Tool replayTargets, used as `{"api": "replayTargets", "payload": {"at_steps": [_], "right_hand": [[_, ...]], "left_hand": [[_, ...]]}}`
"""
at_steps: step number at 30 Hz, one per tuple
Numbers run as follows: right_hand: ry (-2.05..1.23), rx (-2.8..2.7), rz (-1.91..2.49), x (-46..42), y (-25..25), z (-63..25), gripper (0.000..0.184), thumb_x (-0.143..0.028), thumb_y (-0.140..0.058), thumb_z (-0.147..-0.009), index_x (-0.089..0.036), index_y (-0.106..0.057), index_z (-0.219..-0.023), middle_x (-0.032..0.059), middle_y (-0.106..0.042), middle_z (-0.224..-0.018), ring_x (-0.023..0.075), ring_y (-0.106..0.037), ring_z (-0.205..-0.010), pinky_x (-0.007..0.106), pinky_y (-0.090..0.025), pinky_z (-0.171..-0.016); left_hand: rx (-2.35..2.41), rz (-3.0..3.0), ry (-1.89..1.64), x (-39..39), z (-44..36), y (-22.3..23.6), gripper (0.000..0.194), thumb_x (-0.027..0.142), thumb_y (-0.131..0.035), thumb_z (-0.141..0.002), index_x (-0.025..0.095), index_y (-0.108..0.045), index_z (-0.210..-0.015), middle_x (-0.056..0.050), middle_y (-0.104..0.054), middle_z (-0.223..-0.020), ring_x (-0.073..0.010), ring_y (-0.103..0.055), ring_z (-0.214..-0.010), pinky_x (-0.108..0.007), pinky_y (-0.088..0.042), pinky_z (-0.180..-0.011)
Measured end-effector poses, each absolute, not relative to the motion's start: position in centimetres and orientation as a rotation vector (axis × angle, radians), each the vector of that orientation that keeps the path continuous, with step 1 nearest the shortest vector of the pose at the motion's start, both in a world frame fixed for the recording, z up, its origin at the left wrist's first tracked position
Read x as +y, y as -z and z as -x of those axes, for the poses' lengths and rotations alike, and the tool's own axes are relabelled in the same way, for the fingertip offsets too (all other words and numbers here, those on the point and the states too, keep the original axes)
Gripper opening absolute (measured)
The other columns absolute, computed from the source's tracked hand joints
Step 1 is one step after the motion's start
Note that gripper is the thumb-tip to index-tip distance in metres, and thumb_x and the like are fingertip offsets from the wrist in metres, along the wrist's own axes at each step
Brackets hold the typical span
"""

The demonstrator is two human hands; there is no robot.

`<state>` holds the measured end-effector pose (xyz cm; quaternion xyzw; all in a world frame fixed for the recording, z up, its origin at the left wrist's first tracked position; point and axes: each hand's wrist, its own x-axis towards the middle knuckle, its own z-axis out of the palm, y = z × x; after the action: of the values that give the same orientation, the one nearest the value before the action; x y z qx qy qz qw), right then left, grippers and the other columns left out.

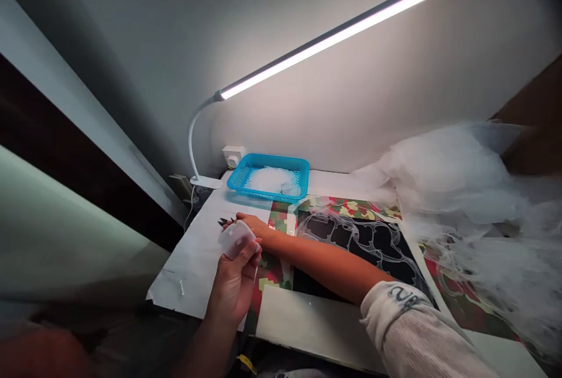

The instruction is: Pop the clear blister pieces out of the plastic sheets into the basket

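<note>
My left hand [235, 284] is closed on a small translucent white plastic piece [237, 240], pinched at its lower right between thumb and fingers. Just behind that piece is my right hand [254, 227], reaching across from the right with its fingers partly hidden. It grips dark-tipped snips [223, 222], whose pointed tips stick out to the left and stand apart; their handles are out of sight. Both hands are above the white sheet on the left of the table.
A blue basket [237, 182] with white translucent pieces stands by the wall. Looping clear plastic strips [351, 232] lie on a black mat [325, 226] under my right forearm. Cloudy translucent material [465, 191] is heaped at the right. A clamp lamp [329, 41] reaches overhead.
</note>
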<state>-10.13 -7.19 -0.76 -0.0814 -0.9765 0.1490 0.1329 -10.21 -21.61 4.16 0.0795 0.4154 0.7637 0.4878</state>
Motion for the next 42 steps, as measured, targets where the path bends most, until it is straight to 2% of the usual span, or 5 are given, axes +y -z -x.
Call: {"api": "replayTargets", "payload": {"at_steps": [6, 16, 20, 30, 42], "right_hand": [[-0.418, -2.828, 0.380, -7.0, 0.8, 9.0, 0.033, -0.012, -0.052, -0.089, -0.009, -0.061, -0.121, 0.0130, -0.069, -0.094, 0.0240, -0.059, -0.091, 0.033, -0.048, -0.079], [-1.960, -1.420, 0.858, -7.5, -2.5, -4.3, 0.054, -0.021, -0.065, -0.073, -0.017, -0.064, -0.126, 0.0068, -0.069, -0.091, 0.0109, -0.057, -0.066, 0.023, -0.044, -0.059], [-1.846, -1.250, 0.875, -10.7, -4.1, -7.1, 0.046, -0.033, -0.071, -0.080, -0.019, -0.067, -0.123, 0.0023, -0.065, -0.077, 0.0057, -0.040, -0.053, 0.020, -0.036, -0.050], [-1.357, -1.180, 0.898, -16.9, -2.0, -5.0, 0.038, -0.037, -0.078, -0.076, -0.028, -0.073, -0.112, 0.0033, -0.074, -0.095, 0.0166, -0.065, -0.079, 0.029, -0.055, -0.075], [-0.943, -1.535, 0.904, -17.4, -1.9, -5.2, 0.037, -0.035, -0.052, -0.096, -0.033, -0.057, -0.133, 0.0039, -0.069, -0.107, 0.0185, -0.065, -0.093, 0.029, -0.053, -0.080]], "left_hand": [[0.974, -0.127, -1.849, -21.9, 11.3, -4.7, 0.023, 0.012, -0.090, -0.052, 0.010, -0.074, -0.069, -0.006, -0.074, -0.076, -0.0160, -0.072, -0.075, -0.019, -0.059, -0.068], [0.764, -0.137, -1.801, -19.5, 10.1, -4.0, 0.029, 0.018, -0.093, -0.052, 0.010, -0.070, -0.067, 0.000, -0.063, -0.071, -0.0066, -0.058, -0.062, -0.017, -0.053, -0.058], [0.671, -0.147, -1.790, -18.5, 8.7, -4.1, 0.025, 0.018, -0.090, -0.060, 0.013, -0.072, -0.078, 0.001, -0.061, -0.072, -0.0082, -0.059, -0.068, -0.020, -0.054, -0.066], [0.604, -0.087, -1.750, -17.6, 5.6, -4.8, 0.024, 0.021, -0.091, -0.058, 0.013, -0.071, -0.068, 0.002, -0.066, -0.070, -0.0091, -0.062, -0.070, -0.020, -0.054, -0.071], [0.511, -0.049, -1.616, -18.1, 4.7, -5.0, 0.022, 0.019, -0.091, -0.058, 0.014, -0.073, -0.071, 0.001, -0.070, -0.071, -0.0101, -0.067, -0.071, -0.020, -0.056, -0.075]]}}
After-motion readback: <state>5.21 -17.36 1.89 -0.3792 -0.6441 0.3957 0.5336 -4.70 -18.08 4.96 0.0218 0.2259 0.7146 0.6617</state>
